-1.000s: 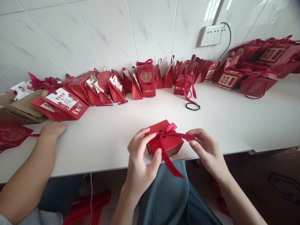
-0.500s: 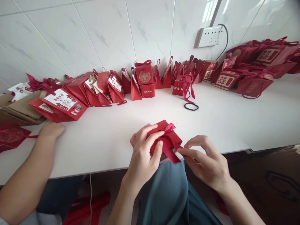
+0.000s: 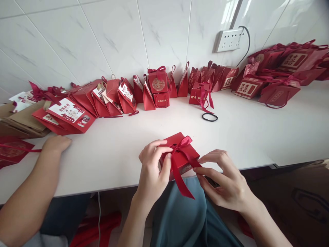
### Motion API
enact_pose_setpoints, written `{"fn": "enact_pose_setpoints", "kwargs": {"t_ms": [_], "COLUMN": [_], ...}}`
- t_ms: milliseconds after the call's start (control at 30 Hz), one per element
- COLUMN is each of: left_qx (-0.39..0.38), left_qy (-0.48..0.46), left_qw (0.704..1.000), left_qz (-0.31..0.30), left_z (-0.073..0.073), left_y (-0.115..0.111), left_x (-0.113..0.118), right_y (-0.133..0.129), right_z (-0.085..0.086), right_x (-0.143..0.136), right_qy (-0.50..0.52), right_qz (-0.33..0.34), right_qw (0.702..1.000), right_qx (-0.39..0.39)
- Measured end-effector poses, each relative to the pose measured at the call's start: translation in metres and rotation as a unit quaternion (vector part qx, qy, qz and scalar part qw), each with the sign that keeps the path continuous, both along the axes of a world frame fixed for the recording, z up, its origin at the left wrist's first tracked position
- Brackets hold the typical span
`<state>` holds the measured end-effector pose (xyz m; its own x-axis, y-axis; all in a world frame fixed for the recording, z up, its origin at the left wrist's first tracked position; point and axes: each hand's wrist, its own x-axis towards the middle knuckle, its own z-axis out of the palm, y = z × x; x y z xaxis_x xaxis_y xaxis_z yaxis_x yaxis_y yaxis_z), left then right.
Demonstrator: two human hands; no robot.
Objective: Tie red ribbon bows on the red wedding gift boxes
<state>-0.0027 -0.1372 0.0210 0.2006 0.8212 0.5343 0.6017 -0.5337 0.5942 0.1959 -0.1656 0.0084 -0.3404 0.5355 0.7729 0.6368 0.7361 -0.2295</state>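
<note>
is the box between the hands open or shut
Shut: the top of the box lies flat, with the ribbon gathered over it. The left hand hides part of its left side.

Red box (image 3: pixel 182 157) — looped ribbon (image 3: pixel 177 171) on top

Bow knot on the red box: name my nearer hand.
Left. Your left hand is just left of the knot; your right hand is farther off to its lower right, holding a ribbon tail.
</note>
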Motion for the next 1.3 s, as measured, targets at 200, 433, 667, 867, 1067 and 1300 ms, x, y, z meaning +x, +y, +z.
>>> {"fn": "enact_pose_setpoints", "kwargs": {"t_ms": [200,433,667,867,1067,1300], "left_qx": [0.012,0.097,0.201,0.238,0.237,0.024], "left_qy": [0.055,0.114,0.146,0.123,0.005,-0.163], "left_qw": [0.998,0.989,0.968,0.963,0.970,0.983], "left_qz": [-0.010,-0.002,0.022,0.011,-0.061,0.077], "left_z": [0.004,0.001,-0.015,-0.030,-0.035,-0.025], "left_y": [-0.006,-0.015,-0.035,-0.048,-0.046,-0.017], "left_x": [0.000,0.006,0.010,0.003,-0.012,-0.018], "right_y": [-0.005,0.026,0.064,0.061,0.067,0.066], "right_z": [0.005,-0.007,-0.020,-0.015,-0.014,-0.013], "right_x": [-0.003,0.025,0.027,0.015,0.012,0.006], "right_qy": [0.024,0.331,0.258,0.182,0.119,0.108], "right_qz": [0.052,0.084,0.184,0.251,0.202,0.180], "right_qw": [0.998,0.927,0.866,0.845,0.858,0.880], "right_qx": [-0.020,-0.153,-0.387,-0.436,-0.456,-0.427]}}
